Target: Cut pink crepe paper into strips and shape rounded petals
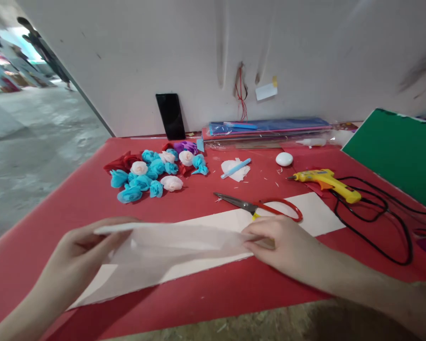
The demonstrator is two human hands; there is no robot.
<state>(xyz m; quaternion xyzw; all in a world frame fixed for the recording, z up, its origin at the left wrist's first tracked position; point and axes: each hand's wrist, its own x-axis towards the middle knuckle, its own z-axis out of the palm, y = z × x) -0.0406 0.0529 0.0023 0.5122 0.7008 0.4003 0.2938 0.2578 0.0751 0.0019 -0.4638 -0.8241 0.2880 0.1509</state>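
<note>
A pale, slightly see-through paper strip (184, 239) is stretched between my two hands above the table. My left hand (80, 251) pinches its left end between thumb and fingers, where the edge looks folded or layered. At the other end my right hand (275, 237) grips it, fingers closed. Under the strip a long cream sheet (321, 213) lies slantwise on the red tabletop (184, 308). Red-handled scissors (248, 204) rest partly on that sheet, just beyond my right hand, blades pointing left.
Blue, pink, red and purple paper flowers (152, 173) are heaped at back left. Behind stand a phone (171, 116) leaning on the wall, a light blue stick (236, 168), a white egg-shaped piece (284, 159) and a yellow glue gun (326, 183) with black cord. A green board (394, 156) stands right.
</note>
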